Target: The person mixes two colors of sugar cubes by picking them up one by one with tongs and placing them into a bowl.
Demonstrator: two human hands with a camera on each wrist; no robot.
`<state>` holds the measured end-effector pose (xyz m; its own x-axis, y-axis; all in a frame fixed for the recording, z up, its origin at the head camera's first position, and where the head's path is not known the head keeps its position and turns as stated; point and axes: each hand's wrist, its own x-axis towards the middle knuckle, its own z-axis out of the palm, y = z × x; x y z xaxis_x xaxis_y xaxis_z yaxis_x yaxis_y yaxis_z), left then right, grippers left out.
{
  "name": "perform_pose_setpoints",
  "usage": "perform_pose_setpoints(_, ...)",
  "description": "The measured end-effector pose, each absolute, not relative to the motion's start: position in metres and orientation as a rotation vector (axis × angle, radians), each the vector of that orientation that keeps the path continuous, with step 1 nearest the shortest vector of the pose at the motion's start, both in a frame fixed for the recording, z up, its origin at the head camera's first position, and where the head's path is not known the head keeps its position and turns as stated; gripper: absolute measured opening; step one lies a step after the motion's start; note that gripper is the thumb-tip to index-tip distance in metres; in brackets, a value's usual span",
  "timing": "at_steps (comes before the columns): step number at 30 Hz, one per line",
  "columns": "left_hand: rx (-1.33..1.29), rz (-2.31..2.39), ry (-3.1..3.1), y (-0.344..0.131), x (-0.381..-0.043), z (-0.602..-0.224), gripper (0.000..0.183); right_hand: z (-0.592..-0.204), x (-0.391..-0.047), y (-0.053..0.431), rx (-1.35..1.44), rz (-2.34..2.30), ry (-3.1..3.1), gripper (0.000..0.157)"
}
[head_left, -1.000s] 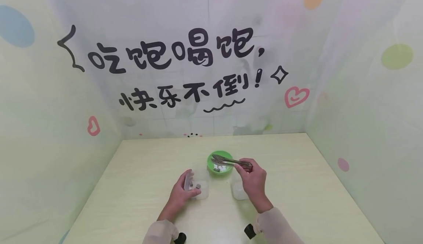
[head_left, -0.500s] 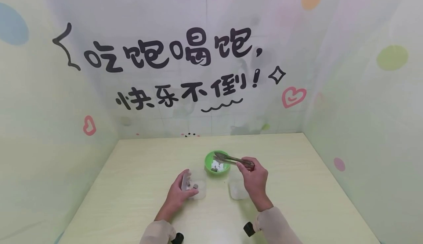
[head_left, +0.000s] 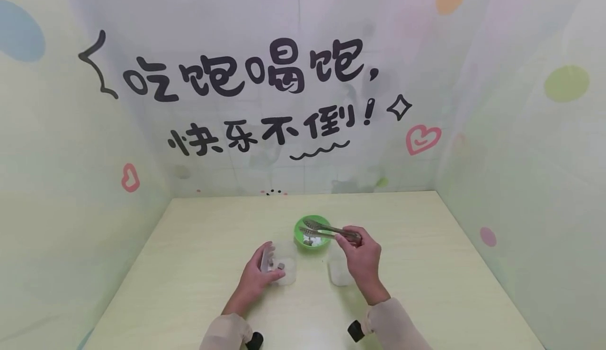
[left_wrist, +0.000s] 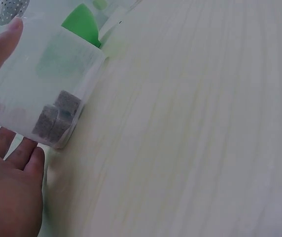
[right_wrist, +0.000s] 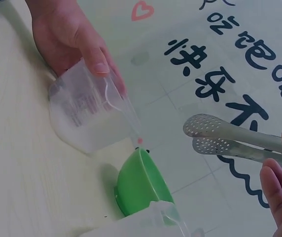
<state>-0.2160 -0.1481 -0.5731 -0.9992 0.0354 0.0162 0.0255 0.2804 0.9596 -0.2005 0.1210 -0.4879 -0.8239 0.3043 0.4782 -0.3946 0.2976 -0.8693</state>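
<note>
My left hand (head_left: 253, 279) holds a clear plastic container (head_left: 290, 277), thumb on the near side and fingers round the left side. Several dark grey cubes (left_wrist: 57, 118) show through its wall in the left wrist view. My right hand (head_left: 365, 260) pinches metal tongs with perforated tips (right_wrist: 212, 136), held above the green bowl (head_left: 298, 237). The tips stand slightly apart, and I see nothing between them. White pieces (head_left: 316, 241) and at least one grey piece lie in the bowl. Below my right hand stands a second clear container (head_left: 339, 274), partly hidden; its contents cannot be made out.
The containers and bowl stand on a pale wooden table (head_left: 213, 234). A printed wall sheet (head_left: 303, 171) with black lettering rises behind it, and patterned side sheets flank it. Black straps (head_left: 356, 331) show at the wrists.
The tongs' tips were closer together over the bowl half a second ago and now stand further apart, with my right hand slightly shifted. My left hand and its container stay in place.
</note>
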Motion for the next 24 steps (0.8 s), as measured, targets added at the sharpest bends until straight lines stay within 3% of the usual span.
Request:
perform_pose_setpoints(15, 0.065, 1.874, 2.503, -0.148, -0.216, -0.575, 0.089, -0.496, -0.190, 0.096, 0.221, 1.641, -2.118, 0.020)
perform_pose_setpoints(24, 0.123, 1.914, 2.458, -0.144, -0.204, -0.550, 0.087, -0.502, -0.190, 0.084, 0.367, 1.616, -2.253, 0.024)
